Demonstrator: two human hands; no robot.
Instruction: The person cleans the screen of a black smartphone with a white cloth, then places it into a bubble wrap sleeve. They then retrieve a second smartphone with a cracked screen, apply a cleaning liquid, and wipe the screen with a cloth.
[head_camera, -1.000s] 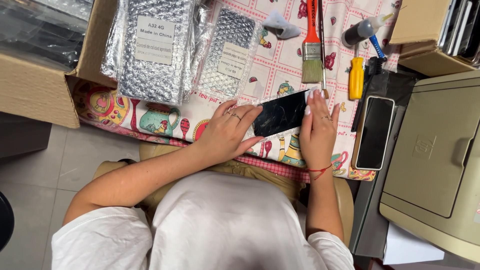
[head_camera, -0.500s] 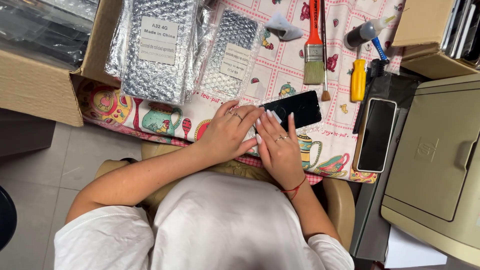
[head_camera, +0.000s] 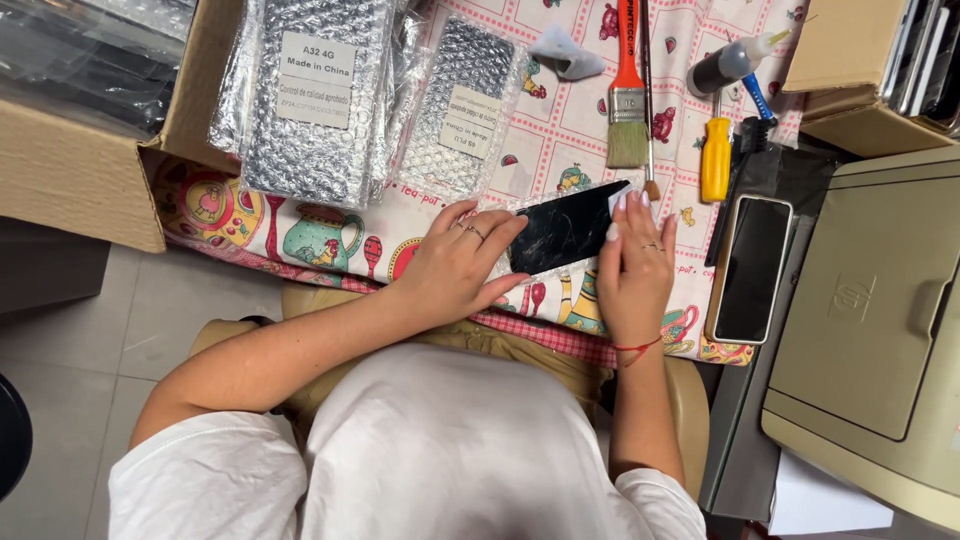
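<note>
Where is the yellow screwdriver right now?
In the head view, the yellow screwdriver lies on the patterned cloth at upper right, between the paintbrush and the phone, beyond the right hand.

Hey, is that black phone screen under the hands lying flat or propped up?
Flat. The black screen panel lies on the patterned cloth, left hand and right hand pressing its ends.

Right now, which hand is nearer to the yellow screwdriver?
The right hand: it lies just below-left of the yellow screwdriver. The left hand rests further away, beyond the black screen.
</note>
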